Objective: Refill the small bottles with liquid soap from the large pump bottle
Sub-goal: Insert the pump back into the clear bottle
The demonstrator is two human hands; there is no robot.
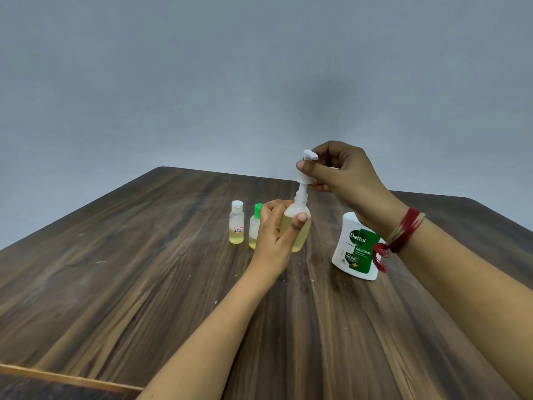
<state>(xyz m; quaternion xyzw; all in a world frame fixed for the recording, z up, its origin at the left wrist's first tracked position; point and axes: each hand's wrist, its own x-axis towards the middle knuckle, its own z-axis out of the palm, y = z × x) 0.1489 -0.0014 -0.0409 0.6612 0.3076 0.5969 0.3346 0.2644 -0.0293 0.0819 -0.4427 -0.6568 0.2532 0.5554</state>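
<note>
Left hand (275,230) gripped the pump bottle (302,238), held upright. Right hand (343,173) pinched its white pump head (310,155). Green-capped small bottle (255,228) stood just left of the pump bottle, white-capped small bottle (236,222) further left, Dettol bottle (355,251) to its right, all on the wood surface (144,269).

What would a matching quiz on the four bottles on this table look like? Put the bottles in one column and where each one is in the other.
Bottles:
1. white-capped small bottle
2. green-capped small bottle
3. clear pump bottle
4. Dettol bottle

Places:
A. partly hidden behind the left hand
B. body gripped by the left hand, pump head gripped by the right hand
C. stands farthest right
D. stands farthest left, wears a sticker

Pairs: 1-D, 2-A, 3-B, 4-C.
</note>
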